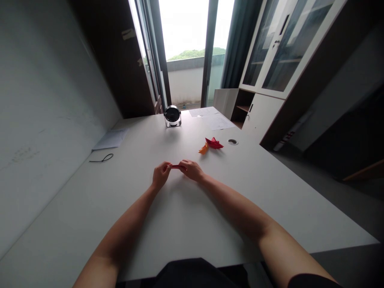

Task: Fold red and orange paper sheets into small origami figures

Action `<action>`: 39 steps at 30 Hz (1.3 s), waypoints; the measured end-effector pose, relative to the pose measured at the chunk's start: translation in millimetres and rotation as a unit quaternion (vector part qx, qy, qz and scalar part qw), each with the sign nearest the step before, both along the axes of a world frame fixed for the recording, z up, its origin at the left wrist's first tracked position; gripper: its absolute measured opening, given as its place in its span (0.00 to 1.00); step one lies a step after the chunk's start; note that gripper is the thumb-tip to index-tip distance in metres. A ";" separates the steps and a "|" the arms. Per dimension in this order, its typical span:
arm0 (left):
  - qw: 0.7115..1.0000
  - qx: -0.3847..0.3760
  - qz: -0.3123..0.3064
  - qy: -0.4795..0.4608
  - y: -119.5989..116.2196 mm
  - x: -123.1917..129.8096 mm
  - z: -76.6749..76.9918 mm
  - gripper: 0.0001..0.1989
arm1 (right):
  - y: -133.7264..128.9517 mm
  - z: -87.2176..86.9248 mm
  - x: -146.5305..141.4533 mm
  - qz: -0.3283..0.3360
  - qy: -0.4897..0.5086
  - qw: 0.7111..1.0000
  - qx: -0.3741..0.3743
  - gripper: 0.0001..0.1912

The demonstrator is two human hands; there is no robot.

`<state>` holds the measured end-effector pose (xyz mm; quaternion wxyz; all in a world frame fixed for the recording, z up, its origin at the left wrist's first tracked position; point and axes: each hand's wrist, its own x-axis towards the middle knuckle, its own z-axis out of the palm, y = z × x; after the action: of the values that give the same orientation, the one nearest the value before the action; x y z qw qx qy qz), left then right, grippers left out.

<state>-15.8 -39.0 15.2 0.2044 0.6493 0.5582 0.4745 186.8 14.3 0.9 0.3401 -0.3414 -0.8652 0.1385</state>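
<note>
Grip: left hand (161,175), right hand (192,170) pinching red strip (175,167)
Beyond right hand: orange fold (203,149), red fold (215,144)
Counter (240,168), far: round device (173,116)
Left: black cord (105,158)

Left hand (161,174) and right hand (191,169) pinch narrow red piece (175,167) from either end at white bench (186,224). Orange folded paper (203,149) beside red folded paper (214,143), beyond right hand. Round black device (173,116) near far edge, paper sheets (220,122) right, thin black cord (102,159) left.
</note>
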 end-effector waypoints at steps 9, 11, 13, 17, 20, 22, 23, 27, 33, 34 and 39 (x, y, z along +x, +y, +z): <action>0.999 0.001 -0.045 -0.022 6.5 -5.2 -7.9 0.12 | 1.1 -3.0 -0.1 -0.010 0.013 1.000 -0.017 0.08; 0.998 0.013 -0.052 -0.029 8.6 -6.3 -9.2 0.11 | 1.3 -2.7 -0.4 -0.003 0.018 1.000 -0.015 0.08; 0.997 0.017 -0.055 -0.050 10.8 -7.6 -11.5 0.11 | 1.2 -2.2 -0.6 0.004 0.023 1.000 -0.014 0.08; 0.990 -0.013 -0.080 -0.111 14.5 -9.4 -18.8 0.12 | 0.3 -1.2 -1.1 0.008 0.030 0.999 -0.021 0.07; 0.983 -0.042 -0.100 -0.146 15.8 -10.2 -22.8 0.12 | -0.7 -0.5 -2.0 0.017 0.028 0.999 -0.035 0.06; 0.980 -0.041 -0.102 -0.165 16.4 -11.0 -23.6 0.12 | -1.0 -0.2 -2.6 0.022 0.023 0.998 -0.056 0.05; 0.979 -0.037 -0.101 -0.175 16.7 -11.3 -23.5 0.12 | -0.9 -0.2 -3.0 0.023 0.020 0.997 -0.070 0.05; 0.973 -0.030 -0.087 -0.212 18.4 -11.4 -22.3 0.13 | 1.5 -2.6 -3.9 0.022 0.021 0.993 -0.117 0.06; 0.979 -0.009 -0.053 -0.199 20.8 -10.7 -23.5 0.13 | 5.6 -8.2 -4.6 0.006 0.036 0.991 -0.130 0.07; 0.980 -0.006 -0.047 -0.193 20.9 -11.1 -23.7 0.13 | 5.9 -8.5 -4.6 0.002 0.035 0.991 -0.129 0.07; 0.987 -0.005 -0.032 -0.155 18.8 -11.4 -22.0 0.13 | 7.2 -7.1 -3.1 -0.028 0.012 0.992 -0.122 0.08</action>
<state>-27.1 -20.3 -6.8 0.3067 0.5846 0.5006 0.5600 183.7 21.5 -6.2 0.3101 -0.4024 -0.8280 0.2373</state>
